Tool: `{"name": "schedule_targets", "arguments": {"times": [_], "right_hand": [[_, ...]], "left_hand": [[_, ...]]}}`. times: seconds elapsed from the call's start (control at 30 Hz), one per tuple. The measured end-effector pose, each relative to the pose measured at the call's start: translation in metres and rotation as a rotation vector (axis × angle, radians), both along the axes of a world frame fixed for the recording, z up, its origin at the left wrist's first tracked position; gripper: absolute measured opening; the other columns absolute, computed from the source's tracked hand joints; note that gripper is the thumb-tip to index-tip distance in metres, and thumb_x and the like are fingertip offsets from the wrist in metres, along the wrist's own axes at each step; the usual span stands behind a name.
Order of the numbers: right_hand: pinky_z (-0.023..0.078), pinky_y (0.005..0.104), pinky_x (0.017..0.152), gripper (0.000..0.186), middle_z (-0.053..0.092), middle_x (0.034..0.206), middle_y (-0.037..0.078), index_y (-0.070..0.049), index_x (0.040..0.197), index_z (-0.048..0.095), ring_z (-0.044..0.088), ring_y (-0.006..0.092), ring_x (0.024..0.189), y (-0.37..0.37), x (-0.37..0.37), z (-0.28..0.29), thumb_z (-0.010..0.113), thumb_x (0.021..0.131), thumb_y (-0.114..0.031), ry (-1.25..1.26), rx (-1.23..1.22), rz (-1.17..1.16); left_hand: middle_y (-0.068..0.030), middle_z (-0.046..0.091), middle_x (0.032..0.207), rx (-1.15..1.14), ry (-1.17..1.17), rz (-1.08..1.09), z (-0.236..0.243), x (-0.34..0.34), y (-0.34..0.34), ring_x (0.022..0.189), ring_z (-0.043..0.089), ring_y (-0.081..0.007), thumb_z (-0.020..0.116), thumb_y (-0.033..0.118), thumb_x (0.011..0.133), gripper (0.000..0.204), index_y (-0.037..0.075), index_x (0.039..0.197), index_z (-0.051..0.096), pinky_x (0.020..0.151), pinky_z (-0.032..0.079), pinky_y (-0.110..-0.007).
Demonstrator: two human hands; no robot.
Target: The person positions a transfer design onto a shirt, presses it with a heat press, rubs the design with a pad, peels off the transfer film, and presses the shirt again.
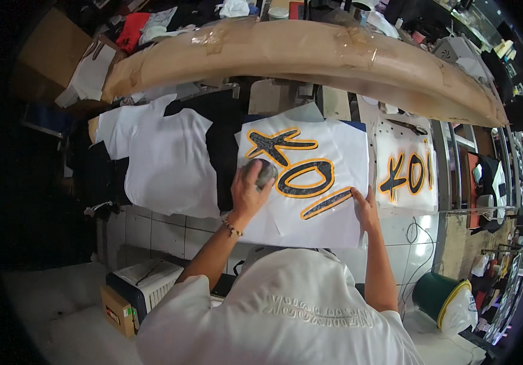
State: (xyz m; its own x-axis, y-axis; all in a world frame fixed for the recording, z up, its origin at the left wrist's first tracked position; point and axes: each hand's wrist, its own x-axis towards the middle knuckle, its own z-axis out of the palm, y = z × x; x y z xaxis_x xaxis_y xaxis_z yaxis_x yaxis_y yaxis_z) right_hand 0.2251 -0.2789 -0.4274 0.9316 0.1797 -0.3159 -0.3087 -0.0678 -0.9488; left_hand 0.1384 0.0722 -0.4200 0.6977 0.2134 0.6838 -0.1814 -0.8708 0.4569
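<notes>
Our left fingers (253,173) hold a dark rounded object (267,173); our right fingers (370,198) touch the lettered sheet (304,177) beneath, grip unclear.

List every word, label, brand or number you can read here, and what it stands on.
Wording left unquoted:
Middle sheet: large, legible black lettering with orange outlines.
Right sheet: legible lettering in matching colours, smaller in view.
Worn shirt: raised white lettering, upside down, too faint to read fully.
Small carton: print too small to read.
</notes>
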Motion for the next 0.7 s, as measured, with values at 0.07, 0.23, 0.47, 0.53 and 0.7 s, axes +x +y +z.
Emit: {"name": "schedule_targets", "arguments": {"times": [0.07,0.23,0.47,0.53,0.7], "right_hand": [[0.044,0.0339,0.102,0.057,0.063,0.126,0.011,-0.001,0.141,0.050,0.057,0.0210,0.116,-0.002,0.002,0.001,0.068,0.097,-0.032,0.028,0.000,0.014],[0.041,0.0355,0.106,0.060,0.062,0.128,0.012,0.000,0.143,0.048,0.055,0.0219,0.119,-0.006,0.002,-0.003,0.066,0.099,-0.035,0.072,0.025,0.008],[0.030,0.0387,0.117,0.078,0.049,0.147,0.022,0.006,0.150,0.039,0.043,0.0303,0.138,-0.007,0.000,-0.002,0.060,0.099,-0.048,0.049,-0.214,-0.074],[0.035,0.0371,0.113,0.068,0.058,0.138,0.021,0.006,0.144,0.047,0.051,0.0287,0.130,0.000,0.000,0.000,0.058,0.101,-0.046,0.009,-0.295,-0.123],[0.033,0.0378,0.116,0.073,0.055,0.143,0.023,0.006,0.148,0.044,0.049,0.0303,0.135,0.000,-0.001,0.014,0.056,0.102,-0.048,0.033,-0.137,-0.046]], "left_hand": [[-0.0197,0.066,0.124,-0.059,0.042,0.060,-0.001,0.016,0.022,0.111,0.063,-0.0403,0.086,0.020,0.077,0.072,0.004,0.140,0.053,0.096,0.052,-0.048],[-0.0247,0.055,0.143,-0.121,0.066,0.154,0.028,0.072,0.048,0.129,0.054,-0.0420,0.084,0.016,0.081,0.077,0.001,0.145,0.046,0.109,0.044,-0.046],[-0.0184,0.069,0.119,-0.109,0.199,-0.062,0.014,0.056,-0.012,0.107,0.065,-0.0399,0.085,0.021,0.076,0.070,0.007,0.139,0.057,0.094,0.051,-0.050],[-0.0191,0.067,0.124,-0.081,0.105,0.016,0.022,0.097,0.021,0.108,0.064,-0.0397,0.084,0.024,0.078,0.073,0.007,0.142,0.054,0.092,0.051,-0.049],[-0.0192,0.066,0.125,-0.126,0.062,0.019,0.012,0.108,-0.023,0.110,0.063,-0.0407,0.083,0.027,0.082,0.071,0.016,0.145,0.053,0.090,0.051,-0.049]]}}
